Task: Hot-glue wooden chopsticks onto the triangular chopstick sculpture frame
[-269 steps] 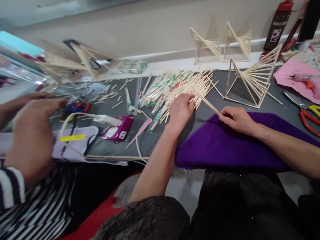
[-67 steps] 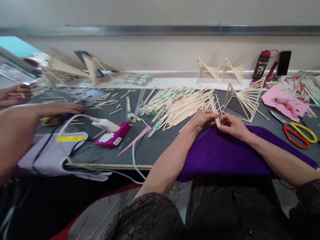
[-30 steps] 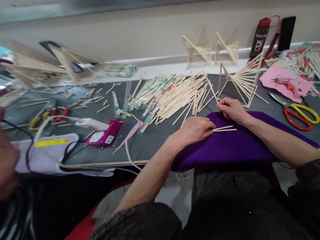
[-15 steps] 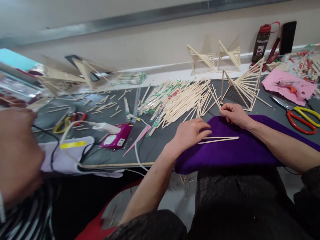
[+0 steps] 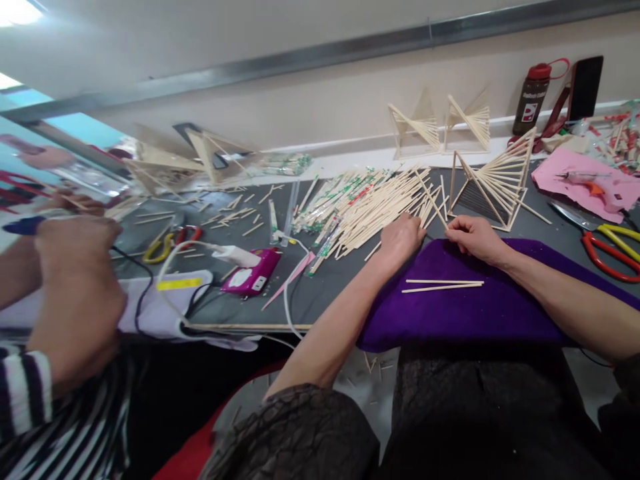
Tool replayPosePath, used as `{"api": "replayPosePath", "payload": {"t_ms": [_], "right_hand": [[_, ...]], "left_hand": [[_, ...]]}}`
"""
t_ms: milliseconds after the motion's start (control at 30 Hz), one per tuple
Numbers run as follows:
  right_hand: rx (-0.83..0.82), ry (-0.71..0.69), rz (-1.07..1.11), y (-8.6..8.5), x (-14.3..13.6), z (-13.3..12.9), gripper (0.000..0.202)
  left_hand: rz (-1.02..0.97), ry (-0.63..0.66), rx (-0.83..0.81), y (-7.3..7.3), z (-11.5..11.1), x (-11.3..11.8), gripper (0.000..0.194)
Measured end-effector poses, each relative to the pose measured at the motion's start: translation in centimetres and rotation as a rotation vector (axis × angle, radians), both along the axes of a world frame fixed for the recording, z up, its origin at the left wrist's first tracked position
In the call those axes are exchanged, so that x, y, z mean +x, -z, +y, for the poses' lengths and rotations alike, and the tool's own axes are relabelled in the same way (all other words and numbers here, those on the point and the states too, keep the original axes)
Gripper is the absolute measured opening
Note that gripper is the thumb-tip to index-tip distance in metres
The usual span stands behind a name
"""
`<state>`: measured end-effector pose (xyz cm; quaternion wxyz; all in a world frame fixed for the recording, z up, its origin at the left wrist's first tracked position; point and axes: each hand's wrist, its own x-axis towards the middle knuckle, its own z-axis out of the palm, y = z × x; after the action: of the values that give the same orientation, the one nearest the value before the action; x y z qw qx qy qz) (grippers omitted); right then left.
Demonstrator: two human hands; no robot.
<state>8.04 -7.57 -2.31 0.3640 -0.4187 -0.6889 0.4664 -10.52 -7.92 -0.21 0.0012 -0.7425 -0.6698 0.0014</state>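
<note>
Two sticks (image 5: 445, 282) now lie released on the purple cloth (image 5: 450, 320); the left hand (image 5: 401, 239) has shifted to the stick pile (image 5: 373, 213), apparently leaving the pair set apart, and its grip cannot be determined. The right hand (image 5: 473, 239) pinches the near end of a slanted stick (image 5: 434, 203). Bottle (image 5: 530, 107) lettering is too blurred to read reliably.

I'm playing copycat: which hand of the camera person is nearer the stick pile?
Left: the left hand is at the near edge of the stick pile; the right hand is farther right, by the purple cloth.
</note>
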Motion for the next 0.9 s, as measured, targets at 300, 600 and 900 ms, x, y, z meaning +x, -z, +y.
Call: {"api": "replayPosePath", "payload": {"t_ms": [300,600,900], "right_hand": [[0.012,-0.016,-0.001,0.2,0.0,0.1,0.018],[-0.001,-0.016,0.012,0.2,0.0,0.1,0.020],[0.002,-0.018,-0.003,0.3,-0.1,0.1,0.019]], "left_hand": [[0.150,-0.194,0.080,-0.1,0.5,-4.5,0.045],[-0.027,-0.134,0.043,0.5,-0.4,-3.7,0.033],[-0.114,-0.287,-0.096,-0.7,0.4,-5.9,0.026]]}}
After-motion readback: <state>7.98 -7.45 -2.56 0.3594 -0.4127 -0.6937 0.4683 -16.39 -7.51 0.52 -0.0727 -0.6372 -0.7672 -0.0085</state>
